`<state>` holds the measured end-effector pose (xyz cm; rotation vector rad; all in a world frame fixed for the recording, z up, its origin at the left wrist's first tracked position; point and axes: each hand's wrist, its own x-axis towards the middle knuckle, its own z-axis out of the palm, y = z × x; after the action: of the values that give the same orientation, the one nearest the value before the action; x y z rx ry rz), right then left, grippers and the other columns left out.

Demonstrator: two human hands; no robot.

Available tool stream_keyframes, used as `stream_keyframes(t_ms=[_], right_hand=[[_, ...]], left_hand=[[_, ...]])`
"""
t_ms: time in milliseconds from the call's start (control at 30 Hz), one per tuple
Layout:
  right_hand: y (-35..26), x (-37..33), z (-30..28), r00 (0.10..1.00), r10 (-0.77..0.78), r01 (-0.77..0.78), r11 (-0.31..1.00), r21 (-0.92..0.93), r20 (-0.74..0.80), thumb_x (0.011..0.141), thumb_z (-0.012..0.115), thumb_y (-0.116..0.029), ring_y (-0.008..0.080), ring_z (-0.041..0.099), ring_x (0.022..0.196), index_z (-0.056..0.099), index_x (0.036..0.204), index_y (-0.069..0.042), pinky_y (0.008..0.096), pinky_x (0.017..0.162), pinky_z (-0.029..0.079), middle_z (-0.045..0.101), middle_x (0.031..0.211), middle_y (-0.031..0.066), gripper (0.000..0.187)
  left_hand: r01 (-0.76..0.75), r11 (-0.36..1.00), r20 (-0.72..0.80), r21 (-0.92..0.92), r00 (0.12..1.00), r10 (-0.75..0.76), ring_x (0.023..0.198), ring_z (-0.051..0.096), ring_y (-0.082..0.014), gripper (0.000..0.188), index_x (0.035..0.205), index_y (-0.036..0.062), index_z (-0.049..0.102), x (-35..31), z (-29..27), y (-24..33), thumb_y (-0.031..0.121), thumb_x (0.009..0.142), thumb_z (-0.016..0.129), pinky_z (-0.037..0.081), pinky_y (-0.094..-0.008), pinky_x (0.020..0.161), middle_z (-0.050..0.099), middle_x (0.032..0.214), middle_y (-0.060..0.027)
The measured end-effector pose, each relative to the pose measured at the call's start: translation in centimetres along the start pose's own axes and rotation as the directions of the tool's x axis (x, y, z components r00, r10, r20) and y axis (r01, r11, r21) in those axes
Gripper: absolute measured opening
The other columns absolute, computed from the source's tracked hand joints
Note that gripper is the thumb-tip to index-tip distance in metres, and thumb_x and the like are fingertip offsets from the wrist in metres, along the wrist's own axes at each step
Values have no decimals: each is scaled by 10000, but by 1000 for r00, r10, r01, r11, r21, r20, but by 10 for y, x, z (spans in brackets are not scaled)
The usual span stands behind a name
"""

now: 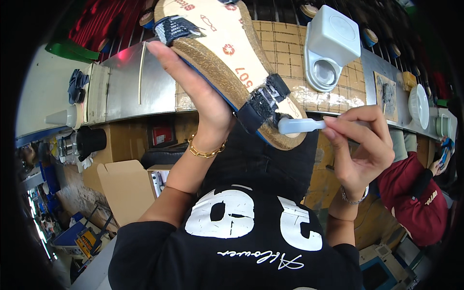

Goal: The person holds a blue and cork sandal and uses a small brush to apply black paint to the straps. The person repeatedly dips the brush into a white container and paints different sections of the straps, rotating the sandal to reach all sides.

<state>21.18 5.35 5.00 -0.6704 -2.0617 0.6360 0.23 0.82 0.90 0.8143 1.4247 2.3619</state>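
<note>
A: Where is the shoe sole [237, 67]?
B: Between the hands, long axis running upper left to lower right. Left hand [210, 99] grips its left edge.
A: Right hand [365, 142]?
B: Pinching a pale applicator [298, 125], pointed left across the sole's lower, nearer end. Contact: cannot tell.

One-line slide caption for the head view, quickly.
Left hand holds a cork-edged shoe sole; right hand pinches a pale tool at its near end.
</note>
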Motion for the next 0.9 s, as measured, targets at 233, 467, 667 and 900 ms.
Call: stream_keyframes(t_ms=[233, 467, 667, 900], right_hand=[[-10, -4, -4, 991, -131, 127, 976, -175, -11, 508, 869, -75, 135, 539, 705, 827, 849, -171, 275, 675, 368, 646, 802, 9, 356], [-9, 3, -13, 986, -143, 152, 983, -102, 87, 512, 856, -86, 130, 551, 687, 829, 856, -172, 277, 682, 375, 629, 772, 8, 355], [5, 4, 0, 1000, 11, -11, 1000, 20, -22, 537, 843, -92, 109, 542, 698, 833, 851, -163, 274, 679, 374, 627, 765, -3, 322], [0, 4, 3, 999, 45, -44, 997, 67, -17, 522, 848, -113, 125, 536, 683, 833, 801, -196, 283, 673, 369, 620, 755, -22, 292]], left_hand=[[-51, 995, 121, -86, 991, 61, 1457, 292, -175, 829, 1574, 54, 193, -2, -7, -1, 674, 1029, 114, 188, -342, 1231, 273, 1603, -92], [-139, 958, -118, 253, 978, 173, 1428, 338, -180, 827, 1544, 50, 265, -13, -11, -13, 683, 1025, 143, 216, -348, 1218, 339, 1562, -98], [62, 998, 17, 6, 998, -62, 1384, 431, -202, 830, 1548, 64, 279, -5, -7, 2, 693, 1017, 174, 306, -381, 1200, 403, 1535, -117], [298, 939, 199, -175, 944, -262, 1315, 536, -241, 852, 1528, 61, 340, 10, -7, 4, 715, 1001, 195, 422, -405, 1130, 486, 1487, -150]])
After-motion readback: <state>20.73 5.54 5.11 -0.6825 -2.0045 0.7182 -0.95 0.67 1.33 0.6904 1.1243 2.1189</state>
